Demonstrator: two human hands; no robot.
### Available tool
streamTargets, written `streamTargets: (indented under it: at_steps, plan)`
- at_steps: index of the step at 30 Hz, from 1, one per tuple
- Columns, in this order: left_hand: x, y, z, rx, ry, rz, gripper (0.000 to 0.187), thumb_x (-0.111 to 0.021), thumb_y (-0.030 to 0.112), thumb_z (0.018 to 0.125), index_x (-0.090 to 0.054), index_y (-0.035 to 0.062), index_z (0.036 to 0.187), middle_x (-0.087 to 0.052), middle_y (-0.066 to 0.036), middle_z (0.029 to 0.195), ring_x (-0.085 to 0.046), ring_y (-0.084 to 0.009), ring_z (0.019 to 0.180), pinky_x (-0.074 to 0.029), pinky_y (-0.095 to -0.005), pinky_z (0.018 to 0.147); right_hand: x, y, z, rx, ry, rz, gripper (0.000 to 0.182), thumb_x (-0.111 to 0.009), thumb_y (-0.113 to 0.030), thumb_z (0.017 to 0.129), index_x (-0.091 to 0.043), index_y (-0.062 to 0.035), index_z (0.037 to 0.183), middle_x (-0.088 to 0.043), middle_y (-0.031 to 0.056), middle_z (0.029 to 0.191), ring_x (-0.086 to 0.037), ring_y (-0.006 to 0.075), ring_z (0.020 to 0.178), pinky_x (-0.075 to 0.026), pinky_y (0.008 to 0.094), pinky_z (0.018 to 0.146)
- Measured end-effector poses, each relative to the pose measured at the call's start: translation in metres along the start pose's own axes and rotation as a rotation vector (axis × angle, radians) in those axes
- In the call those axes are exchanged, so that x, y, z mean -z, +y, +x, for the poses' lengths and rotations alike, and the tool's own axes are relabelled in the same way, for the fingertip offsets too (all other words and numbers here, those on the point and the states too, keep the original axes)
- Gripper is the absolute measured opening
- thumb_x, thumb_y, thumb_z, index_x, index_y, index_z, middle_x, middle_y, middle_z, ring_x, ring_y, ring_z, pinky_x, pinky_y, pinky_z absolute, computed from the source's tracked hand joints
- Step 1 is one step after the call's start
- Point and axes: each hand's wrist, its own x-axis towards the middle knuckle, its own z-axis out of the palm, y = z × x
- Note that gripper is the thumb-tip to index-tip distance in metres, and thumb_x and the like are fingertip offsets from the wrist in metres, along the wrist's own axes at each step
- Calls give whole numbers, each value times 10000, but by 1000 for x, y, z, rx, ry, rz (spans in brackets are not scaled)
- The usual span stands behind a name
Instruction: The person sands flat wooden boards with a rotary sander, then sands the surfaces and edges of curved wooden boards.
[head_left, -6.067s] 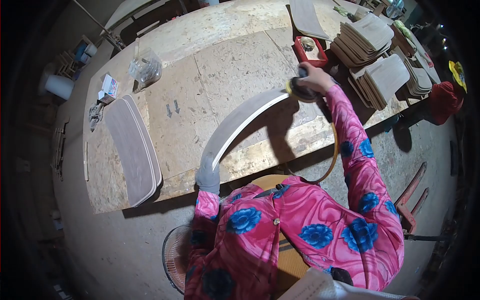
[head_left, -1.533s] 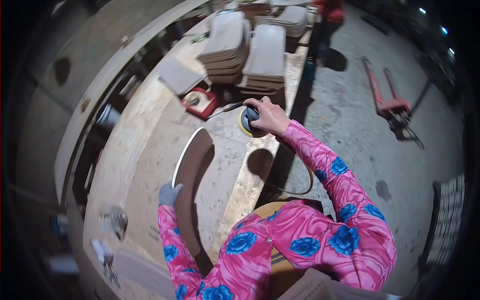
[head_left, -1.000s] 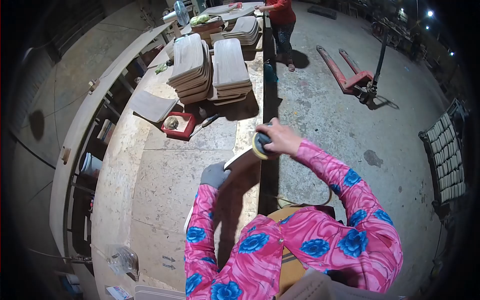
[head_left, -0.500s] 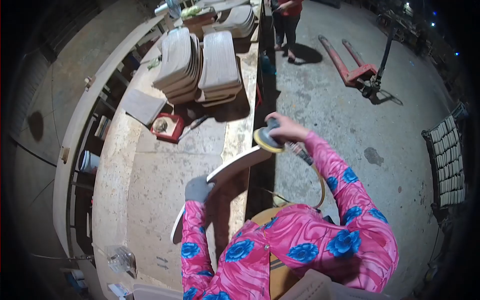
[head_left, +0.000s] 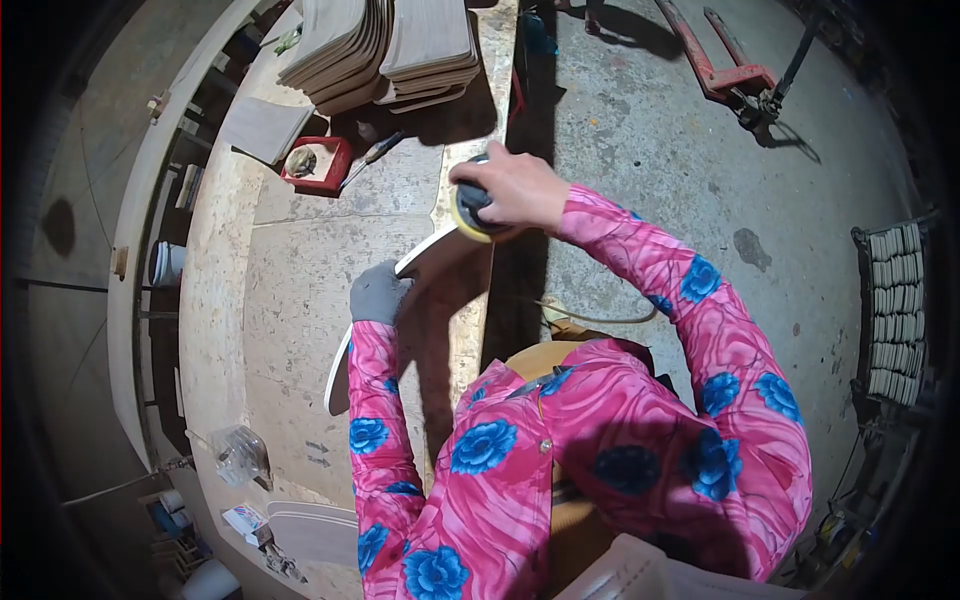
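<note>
1. our gloved left hand (head_left: 380, 292) has its fingers closed on the curved panel (head_left: 438, 256), which we hold over the bench (head_left: 310, 255).
2. our right hand (head_left: 522, 190) curls its fingers over the sander (head_left: 473, 212), its yellow rim at the panel's far end.
3. we see the red box (head_left: 322, 180) beyond, near the stacked panels (head_left: 430, 42).

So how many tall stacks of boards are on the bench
2. The left stack and the right stack stand side by side beyond the red box. The picture's edge cuts both off, so more may be hidden.
</note>
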Motion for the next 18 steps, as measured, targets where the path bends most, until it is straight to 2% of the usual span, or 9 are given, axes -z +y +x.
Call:
streamTargets:
  at_steps: [2, 5, 7, 9, 10, 12, 16, 17, 18]
  plan:
    - [3, 0, -1, -9, -10, -5, 318, -654, 409, 755, -658, 96, 812, -650, -162, 779, -637, -355, 741, -501, -453, 661, -3, 6, 0, 19, 42, 6, 537, -667, -242, 693, -542, -254, 1214, -514, 215, 1011, -624, 420, 798, -527, 448, 778]
    - [4, 9, -12, 10, 19, 2, 304, -646, 394, 769, -650, 94, 818, -645, -160, 771, -633, -357, 735, -496, -455, 653, 8, 53, -5, -238, 36, 161, 537, -685, -286, 688, -544, -220, 1203, -535, 194, 1029, -639, 334, 858, -526, 379, 788]
    - [4, 16, -18, 23, 15, 48, 272, -649, 365, 780, -643, 97, 826, -641, -154, 765, -629, -356, 728, -490, -458, 642, -17, 126, -12, -138, 37, 524, 540, -699, -290, 715, -518, -150, 1204, -557, 152, 1043, -629, 243, 851, -510, 321, 789]
    - [9, 27, -28, 8, 30, -32, 247, -656, 348, 788, -637, 104, 825, -641, -145, 761, -631, -352, 727, -489, -451, 635, -36, 148, -45, -386, -7, 1037, 510, -662, -255, 786, -467, -113, 1236, -541, 69, 955, -557, 122, 843, -487, 253, 734]
    - [9, 33, -31, 44, 39, 5, 145, -651, 266, 773, -675, 151, 859, -653, -136, 773, -638, -336, 720, -493, -428, 631, -47, 160, -59, -443, -53, 1066, 500, -657, -246, 799, -459, -128, 1243, -539, 61, 951, -557, 116, 838, -476, 233, 722]
    - [7, 36, -35, 38, 53, 17, 186, -657, 312, 784, -652, 132, 830, -647, -135, 762, -634, -346, 713, -491, -438, 620, -54, 163, -78, -574, -122, 1165, 502, -669, -223, 792, -458, -141, 1240, -531, 47, 954, -548, 106, 826, -457, 213, 704]
    - [11, 42, -38, 54, 37, 50, 250, -662, 355, 798, -622, 109, 806, -639, -134, 745, -629, -359, 696, -484, -456, 595, -31, 136, -70, -418, -2, 1086, 486, -665, -211, 785, -470, -115, 1220, -524, 38, 934, -539, 116, 851, -468, 256, 731]
    - [10, 42, -38, 51, 37, 52, 250, -662, 355, 798, -622, 109, 806, -639, -134, 745, -629, -359, 696, -484, -456, 595, -29, 135, -58, -234, 38, 822, 491, -673, -231, 750, -502, -137, 1201, -546, 83, 976, -572, 173, 871, -483, 296, 766]
    - [9, 42, -39, 49, 27, 81, 232, -648, 355, 809, -632, 125, 830, -643, -137, 747, -634, -351, 700, -486, -449, 601, -14, 110, -51, -267, 8, 512, 503, -674, -243, 730, -515, -163, 1200, -550, 117, 994, -588, 221, 876, -492, 319, 775]
